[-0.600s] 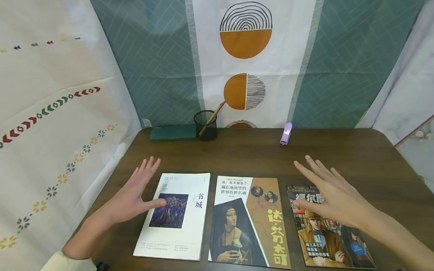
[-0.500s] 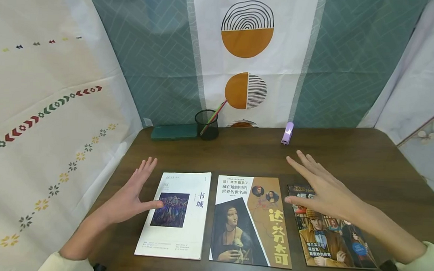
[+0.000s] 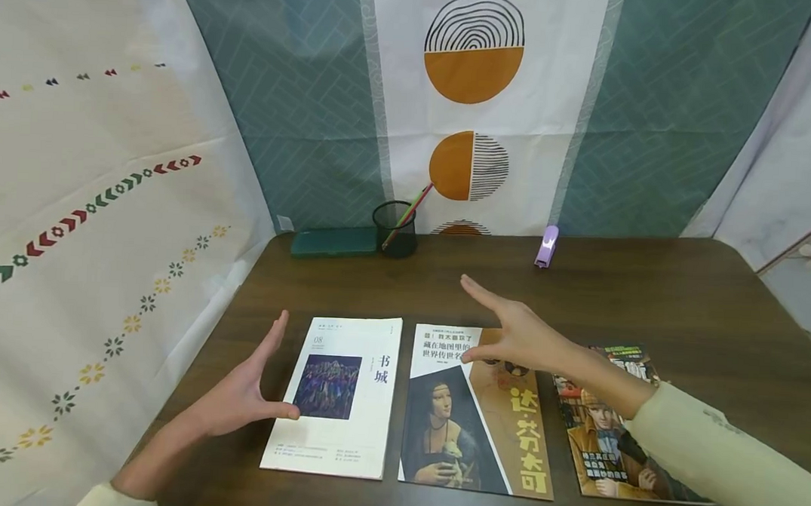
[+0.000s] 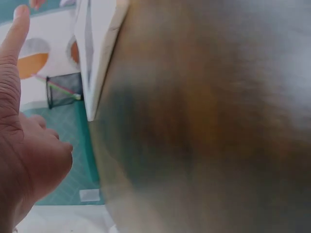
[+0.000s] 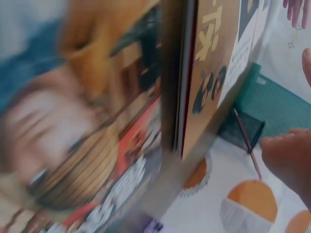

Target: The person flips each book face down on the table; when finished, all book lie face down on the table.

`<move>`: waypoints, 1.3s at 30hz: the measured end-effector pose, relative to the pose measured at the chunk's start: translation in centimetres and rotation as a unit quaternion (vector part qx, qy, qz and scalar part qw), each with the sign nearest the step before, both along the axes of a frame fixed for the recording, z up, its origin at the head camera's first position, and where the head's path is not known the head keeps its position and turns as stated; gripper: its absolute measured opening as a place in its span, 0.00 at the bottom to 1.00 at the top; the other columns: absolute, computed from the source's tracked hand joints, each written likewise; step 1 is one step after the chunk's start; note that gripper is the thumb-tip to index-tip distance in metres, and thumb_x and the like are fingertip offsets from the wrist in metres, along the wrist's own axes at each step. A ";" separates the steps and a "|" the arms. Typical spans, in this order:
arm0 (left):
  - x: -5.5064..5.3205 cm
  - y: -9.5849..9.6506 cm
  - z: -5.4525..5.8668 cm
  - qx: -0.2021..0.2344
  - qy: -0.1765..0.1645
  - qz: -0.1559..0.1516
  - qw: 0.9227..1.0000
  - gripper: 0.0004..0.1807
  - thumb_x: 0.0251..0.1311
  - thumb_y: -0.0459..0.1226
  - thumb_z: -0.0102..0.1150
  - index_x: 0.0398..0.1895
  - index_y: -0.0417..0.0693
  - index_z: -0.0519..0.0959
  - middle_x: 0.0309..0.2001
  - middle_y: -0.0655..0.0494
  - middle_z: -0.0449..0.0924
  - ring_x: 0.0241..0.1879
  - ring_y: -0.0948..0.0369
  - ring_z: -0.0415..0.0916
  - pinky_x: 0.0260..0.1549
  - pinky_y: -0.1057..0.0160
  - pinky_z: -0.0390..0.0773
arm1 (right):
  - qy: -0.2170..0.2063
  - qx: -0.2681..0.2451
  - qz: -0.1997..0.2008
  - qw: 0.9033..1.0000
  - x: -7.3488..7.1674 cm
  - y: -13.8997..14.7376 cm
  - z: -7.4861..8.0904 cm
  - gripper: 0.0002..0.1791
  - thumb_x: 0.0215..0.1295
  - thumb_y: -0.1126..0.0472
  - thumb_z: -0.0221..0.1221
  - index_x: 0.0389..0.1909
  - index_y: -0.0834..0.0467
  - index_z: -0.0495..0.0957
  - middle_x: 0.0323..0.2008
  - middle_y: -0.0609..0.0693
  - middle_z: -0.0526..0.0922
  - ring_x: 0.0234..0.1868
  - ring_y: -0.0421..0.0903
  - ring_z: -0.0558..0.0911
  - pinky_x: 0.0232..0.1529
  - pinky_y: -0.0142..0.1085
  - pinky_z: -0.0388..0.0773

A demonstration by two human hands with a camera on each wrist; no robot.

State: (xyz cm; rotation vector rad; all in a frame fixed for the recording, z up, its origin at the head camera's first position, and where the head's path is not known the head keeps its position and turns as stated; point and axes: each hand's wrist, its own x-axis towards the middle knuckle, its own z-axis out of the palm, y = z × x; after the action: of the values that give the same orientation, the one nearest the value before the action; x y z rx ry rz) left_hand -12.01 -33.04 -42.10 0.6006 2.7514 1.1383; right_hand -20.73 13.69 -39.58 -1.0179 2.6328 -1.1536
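Observation:
My left hand (image 3: 250,397) hovers at the left edge of a white magazine (image 3: 364,432), thumb over its cover and fingers extended; whether the thumb touches cannot be told. Above the upper part of a brown-and-white painting book (image 3: 458,444) is my right hand (image 3: 520,337), thumb and fingers spread, holding nothing. The forearm crosses over a comic-style book (image 3: 601,450) at the right and hides part of it. In the right wrist view that book's cover (image 5: 73,136) looms close and blurred. The left wrist view has the white magazine's edge (image 4: 104,53) beyond the left hand (image 4: 29,141).
Along the back of the brown table (image 3: 486,279) stand a dark green case (image 3: 334,241), a black mesh pen cup (image 3: 399,238) with pencils, and a purple stapler-like item (image 3: 546,247). Patterned cloth (image 3: 297,90) hangs behind the table.
My right hand has moved left, from over the comic-style book to over the painting book. The left hand has shifted slightly down. The head view has drifted a little.

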 end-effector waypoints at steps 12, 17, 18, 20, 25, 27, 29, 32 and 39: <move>2.2 0.6 -1.6 -0.017 -0.025 -0.045 0.999 0.82 0.39 0.52 0.89 0.89 0.54 0.36 0.87 0.42 0.33 0.83 0.37 0.32 0.66 0.83 0.41 | -0.066 0.027 0.081 0.994 -3.0 -6.3 -2.0 0.55 0.57 0.56 0.80 0.82 0.60 0.60 0.79 0.57 0.65 0.78 0.58 0.66 0.71 0.55 0.71; 3.3 0.6 -1.9 -0.065 -0.031 -0.053 0.996 0.82 0.36 0.59 0.87 0.89 0.51 0.39 0.87 0.42 0.35 0.83 0.38 0.36 0.70 0.76 0.44 | -0.066 0.049 0.106 0.991 -4.2 -7.9 -2.6 0.52 0.60 0.56 0.78 0.82 0.60 0.62 0.79 0.56 0.66 0.78 0.56 0.67 0.71 0.52 0.71; 3.5 0.6 -2.0 -0.077 -0.029 -0.059 0.995 0.83 0.36 0.61 0.87 0.88 0.50 0.39 0.87 0.42 0.35 0.83 0.38 0.37 0.72 0.72 0.47 | -0.064 0.053 0.110 0.990 -4.4 -8.2 -2.6 0.51 0.61 0.56 0.78 0.81 0.61 0.62 0.79 0.55 0.67 0.78 0.55 0.67 0.72 0.52 0.71; 3.9 0.7 -2.2 -0.103 -0.022 -0.073 0.992 0.84 0.36 0.65 0.85 0.88 0.49 0.38 0.87 0.42 0.34 0.83 0.38 0.37 0.75 0.62 0.55 | -0.063 0.062 0.115 0.989 -4.7 -8.7 -2.6 0.49 0.62 0.56 0.77 0.81 0.60 0.64 0.78 0.55 0.68 0.77 0.55 0.69 0.71 0.51 0.72; 4.3 0.9 -2.4 -0.126 -0.017 -0.093 0.988 0.85 0.34 0.70 0.81 0.88 0.48 0.37 0.87 0.44 0.31 0.83 0.41 0.36 0.74 0.51 0.62 | -0.077 0.097 0.109 0.986 -5.0 -10.3 -2.9 0.47 0.64 0.58 0.76 0.81 0.55 0.66 0.71 0.56 0.77 0.31 0.43 0.78 0.44 0.37 0.78; 4.4 0.9 -2.3 -0.123 -0.022 -0.094 0.988 0.84 0.34 0.70 0.80 0.88 0.49 0.38 0.87 0.45 0.32 0.83 0.43 0.37 0.75 0.61 0.57 | -0.075 0.106 0.106 0.986 -5.1 -10.9 -3.1 0.45 0.64 0.58 0.76 0.80 0.55 0.67 0.70 0.55 0.79 0.30 0.43 0.77 0.41 0.35 0.75; 4.5 0.9 -2.2 -0.120 -0.029 -0.094 0.988 0.83 0.36 0.69 0.80 0.88 0.50 0.38 0.87 0.46 0.34 0.83 0.44 0.39 0.73 0.70 0.52 | -0.067 0.111 0.108 0.986 -5.1 -11.4 -3.3 0.44 0.64 0.58 0.76 0.79 0.55 0.69 0.70 0.55 0.79 0.46 0.51 0.84 0.45 0.36 0.77; 4.5 0.9 -2.0 -0.123 -0.026 -0.090 0.988 0.80 0.39 0.68 0.80 0.89 0.52 0.40 0.87 0.48 0.38 0.83 0.45 0.44 0.72 0.74 0.50 | -0.047 0.106 0.111 0.987 -5.2 -11.8 -3.5 0.41 0.64 0.60 0.76 0.76 0.57 0.72 0.73 0.53 0.76 0.67 0.54 0.79 0.48 0.35 0.78; 4.3 0.6 -1.8 -0.204 0.054 -0.094 0.973 0.68 0.51 0.74 0.69 0.88 0.52 0.50 0.85 0.51 0.51 0.77 0.49 0.63 0.65 0.47 0.76 | -0.029 0.114 0.128 0.985 -5.4 -11.9 -3.5 0.34 0.66 0.60 0.73 0.73 0.60 0.76 0.73 0.54 0.75 0.19 0.41 0.66 0.25 0.31 0.61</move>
State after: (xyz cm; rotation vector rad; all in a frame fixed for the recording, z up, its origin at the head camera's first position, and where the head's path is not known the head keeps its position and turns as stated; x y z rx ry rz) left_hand -7.72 -32.44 -43.90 0.8595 2.8185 0.4908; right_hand -26.13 1.80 -43.10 -1.2088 2.4288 -0.7949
